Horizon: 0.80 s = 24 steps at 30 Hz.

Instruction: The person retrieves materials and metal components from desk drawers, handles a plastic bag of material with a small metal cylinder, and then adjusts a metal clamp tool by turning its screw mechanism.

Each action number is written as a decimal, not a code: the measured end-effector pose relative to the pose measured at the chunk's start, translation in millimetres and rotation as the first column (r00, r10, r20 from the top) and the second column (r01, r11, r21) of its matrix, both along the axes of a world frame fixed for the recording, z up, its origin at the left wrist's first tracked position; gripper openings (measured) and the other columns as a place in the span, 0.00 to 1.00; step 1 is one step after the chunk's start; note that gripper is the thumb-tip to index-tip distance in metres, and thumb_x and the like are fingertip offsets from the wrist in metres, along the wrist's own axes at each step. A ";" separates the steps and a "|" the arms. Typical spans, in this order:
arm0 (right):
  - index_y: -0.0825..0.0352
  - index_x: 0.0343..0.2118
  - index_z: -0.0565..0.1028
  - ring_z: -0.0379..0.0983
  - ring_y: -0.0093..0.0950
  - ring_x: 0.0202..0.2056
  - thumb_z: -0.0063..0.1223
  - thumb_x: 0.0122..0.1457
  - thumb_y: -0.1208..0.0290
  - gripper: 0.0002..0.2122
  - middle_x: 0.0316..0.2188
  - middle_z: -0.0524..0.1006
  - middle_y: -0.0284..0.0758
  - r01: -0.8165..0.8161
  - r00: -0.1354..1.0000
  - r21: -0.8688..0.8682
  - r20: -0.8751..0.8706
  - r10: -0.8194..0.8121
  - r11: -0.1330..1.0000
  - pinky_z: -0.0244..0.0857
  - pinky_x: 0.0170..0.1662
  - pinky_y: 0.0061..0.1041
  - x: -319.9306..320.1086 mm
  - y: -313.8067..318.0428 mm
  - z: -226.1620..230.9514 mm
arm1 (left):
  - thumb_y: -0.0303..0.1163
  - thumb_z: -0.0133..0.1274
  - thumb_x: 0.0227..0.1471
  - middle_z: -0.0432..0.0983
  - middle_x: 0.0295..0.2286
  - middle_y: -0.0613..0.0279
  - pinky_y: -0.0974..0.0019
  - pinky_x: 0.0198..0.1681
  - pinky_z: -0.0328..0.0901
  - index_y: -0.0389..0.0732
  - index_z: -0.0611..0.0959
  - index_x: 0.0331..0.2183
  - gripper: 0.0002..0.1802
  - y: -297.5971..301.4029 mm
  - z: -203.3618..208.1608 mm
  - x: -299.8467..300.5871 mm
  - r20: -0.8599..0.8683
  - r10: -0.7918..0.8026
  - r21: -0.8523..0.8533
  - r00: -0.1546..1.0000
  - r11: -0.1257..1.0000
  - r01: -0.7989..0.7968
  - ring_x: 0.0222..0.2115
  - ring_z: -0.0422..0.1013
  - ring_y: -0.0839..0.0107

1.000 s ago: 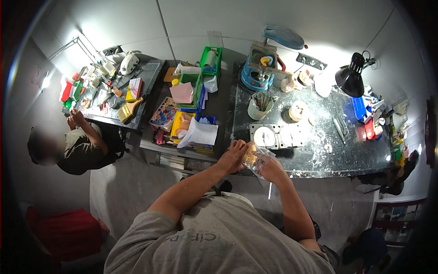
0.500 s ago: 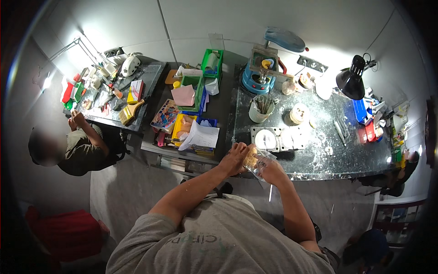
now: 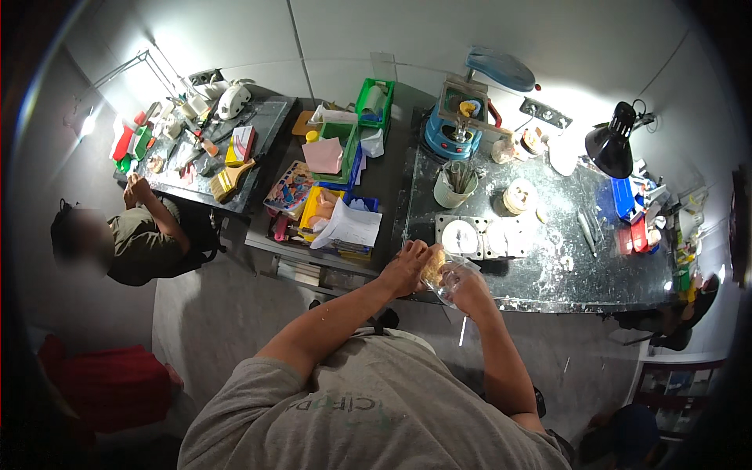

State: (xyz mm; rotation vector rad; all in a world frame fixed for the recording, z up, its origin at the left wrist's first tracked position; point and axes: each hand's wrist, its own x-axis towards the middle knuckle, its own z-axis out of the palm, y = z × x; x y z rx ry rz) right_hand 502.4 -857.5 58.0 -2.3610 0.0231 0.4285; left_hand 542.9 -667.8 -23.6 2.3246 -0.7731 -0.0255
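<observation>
Just in front of the dark bench's edge, my two hands are close together around a yellowish, rough-surfaced lump (image 3: pixel 433 271). My left hand (image 3: pixel 407 269) is closed on the lump from its left side. Clear, shiny plastic (image 3: pixel 449 293), like a bag or wrap, surrounds the lump's right side. My right hand (image 3: pixel 469 290) is closed on this plastic, its fingertips partly hidden at the lump. Below it shows a thin white strip (image 3: pixel 462 330); I cannot tell whether that is held. Just beyond my hands lies a two-part mould (image 3: pixel 482 237) with white round faces.
On the bench (image 3: pixel 548 286) stand a tool-filled pot (image 3: pixel 455 185), a tub (image 3: pixel 518 196), a blue machine (image 3: pixel 452 141) and a black lamp (image 3: pixel 613 141). Coloured bins (image 3: pixel 337 157) and papers (image 3: pixel 348 225) are to the left. A co-worker (image 3: pixel 145 243) sits at the far-left table.
The whole view has shifted slightly, with the benches appearing a little further right and the tops lower. My hands keep nearly the same grip, with the right hand turned slightly.
</observation>
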 end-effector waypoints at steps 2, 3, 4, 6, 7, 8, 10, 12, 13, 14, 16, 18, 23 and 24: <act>0.67 0.49 0.77 0.80 0.27 0.33 0.55 0.59 0.79 0.15 0.36 0.82 0.42 -0.214 0.968 0.008 0.134 0.211 0.977 0.74 0.36 0.26 4.1 -12.7 -4.7 | 0.29 0.72 0.30 0.61 0.47 0.58 0.51 0.54 0.66 0.55 0.59 0.62 0.58 1.9 -2.3 -1.2 -0.001 0.003 0.000 1.000 1.000 -0.003 0.49 0.63 0.51; 0.68 0.49 0.77 0.79 0.25 0.34 0.55 0.59 0.80 0.14 0.36 0.82 0.41 -0.410 0.878 -0.014 0.266 0.399 0.912 0.74 0.36 0.24 5.5 -17.6 -7.2 | 0.29 0.72 0.31 0.60 0.48 0.56 0.49 0.54 0.66 0.52 0.60 0.62 0.57 2.1 -3.6 -1.7 0.014 -0.007 -0.003 1.000 1.000 0.007 0.48 0.62 0.49; 0.68 0.49 0.77 0.79 0.25 0.34 0.55 0.59 0.80 0.14 0.36 0.82 0.41 -0.412 0.877 -0.011 0.266 0.400 0.911 0.74 0.36 0.24 5.7 -19.1 -11.0 | 0.30 0.72 0.33 0.60 0.48 0.54 0.48 0.53 0.66 0.49 0.60 0.62 0.55 2.1 -4.1 -2.6 0.029 -0.017 -0.005 0.999 1.000 0.017 0.48 0.62 0.48; 0.66 0.48 0.78 0.78 0.22 0.33 0.55 0.60 0.81 0.13 0.34 0.82 0.38 -0.120 0.988 0.293 -0.061 0.144 0.949 0.73 0.35 0.20 3.2 -21.0 -18.5 | 0.29 0.72 0.32 0.60 0.48 0.54 0.48 0.54 0.66 0.49 0.60 0.62 0.55 -1.3 -7.6 -3.8 0.037 0.008 -0.034 0.999 0.999 -0.007 0.48 0.62 0.47; 0.66 0.48 0.78 0.78 0.22 0.33 0.55 0.60 0.81 0.13 0.34 0.82 0.38 -0.115 0.988 0.293 -0.062 0.139 0.949 0.73 0.35 0.20 -0.9 -22.4 -21.8 | 0.29 0.72 0.32 0.60 0.48 0.53 0.48 0.54 0.66 0.49 0.61 0.62 0.55 -2.5 -9.5 -5.1 0.045 0.032 -0.066 0.998 0.997 -0.029 0.49 0.62 0.47; 0.63 0.47 0.78 0.78 0.31 0.36 0.60 0.56 0.77 0.15 0.36 0.81 0.40 -0.082 0.991 0.285 -0.077 0.108 0.955 0.71 0.40 0.28 -6.8 -23.9 -25.0 | 0.29 0.72 0.32 0.60 0.48 0.53 0.48 0.54 0.66 0.49 0.61 0.62 0.55 -2.2 -11.6 -6.5 0.043 0.024 -0.066 0.999 0.998 -0.021 0.49 0.62 0.47; 0.61 0.47 0.79 0.78 0.39 0.39 0.64 0.53 0.72 0.17 0.39 0.81 0.43 -0.040 0.993 0.274 -0.095 0.068 0.961 0.70 0.44 0.36 -15.3 -18.1 -14.1 | 0.29 0.72 0.31 0.60 0.48 0.53 0.47 0.55 0.65 0.49 0.62 0.61 0.55 -1.2 -11.8 -6.1 0.041 -0.023 -0.014 0.999 1.000 0.024 0.49 0.62 0.46; 0.66 0.48 0.78 0.77 0.19 0.30 0.50 0.63 0.80 0.12 0.27 0.81 0.35 -0.020 1.000 0.207 -0.006 0.022 0.978 0.72 0.34 0.21 -28.5 -11.4 -1.2 | 0.30 0.71 0.32 0.60 0.48 0.53 0.47 0.54 0.65 0.48 0.63 0.60 0.53 1.0 -13.8 -7.9 0.055 -0.038 -0.033 0.998 0.999 0.039 0.49 0.62 0.46; 0.65 0.50 0.77 0.76 0.19 0.28 0.49 0.63 0.81 0.13 0.27 0.81 0.34 -0.056 0.994 0.140 0.099 0.042 0.989 0.72 0.33 0.21 -31.3 -13.5 -9.6 | 0.32 0.71 0.33 0.60 0.47 0.53 0.47 0.53 0.65 0.48 0.64 0.59 0.51 0.6 -11.9 -5.0 0.080 -0.051 -0.053 0.995 0.997 0.056 0.49 0.62 0.46; 0.65 0.50 0.77 0.76 0.19 0.28 0.49 0.63 0.81 0.13 0.27 0.81 0.34 -0.021 0.995 0.135 0.096 0.008 0.991 0.72 0.33 0.21 -35.9 -15.6 -17.5 | 0.32 0.71 0.33 0.60 0.47 0.53 0.47 0.53 0.65 0.48 0.64 0.59 0.51 1.2 -10.5 -3.2 0.077 -0.085 -0.059 0.993 0.994 0.090 0.49 0.62 0.46; 0.64 0.50 0.78 0.76 0.19 0.26 0.48 0.64 0.80 0.14 0.26 0.81 0.34 0.167 0.980 0.232 -0.149 -0.135 0.958 0.71 0.32 0.21 -43.5 -19.2 -20.6 | 0.35 0.68 0.36 0.61 0.47 0.54 0.51 0.52 0.67 0.47 0.68 0.56 0.43 0.8 -9.8 -6.2 0.133 -0.082 0.005 0.988 0.997 0.082 0.50 0.61 0.50; 0.64 0.51 0.79 0.74 0.18 0.26 0.46 0.64 0.80 0.14 0.25 0.80 0.33 0.078 0.997 0.154 -0.028 -0.074 0.985 0.71 0.32 0.21 -53.2 -32.3 -32.5 | 0.36 0.69 0.36 0.61 0.50 0.54 0.50 0.52 0.67 0.53 0.68 0.57 0.45 -1.1 -9.2 -8.1 0.091 -0.058 -0.039 0.994 0.997 0.062 0.49 0.62 0.48; 0.61 0.56 0.75 0.72 0.18 0.32 0.45 0.66 0.77 0.16 0.34 0.79 0.34 0.082 0.973 0.330 -0.233 -0.003 0.940 0.69 0.36 0.22 -40.6 -41.8 0.7 | 0.40 0.71 0.33 0.62 0.50 0.53 0.49 0.51 0.66 0.45 0.67 0.58 0.49 -2.5 -15.9 -8.0 0.050 -0.135 -0.012 0.990 0.991 0.135 0.49 0.63 0.47; 0.63 0.58 0.73 0.74 0.20 0.36 0.44 0.65 0.80 0.18 0.44 0.81 0.38 0.086 0.949 0.359 -0.313 0.033 0.929 0.70 0.38 0.24 -35.0 -45.1 8.2 | 0.40 0.71 0.33 0.62 0.50 0.53 0.49 0.51 0.66 0.45 0.67 0.58 0.49 -3.3 -17.8 -7.9 0.060 -0.101 0.004 0.993 0.995 0.101 0.49 0.63 0.47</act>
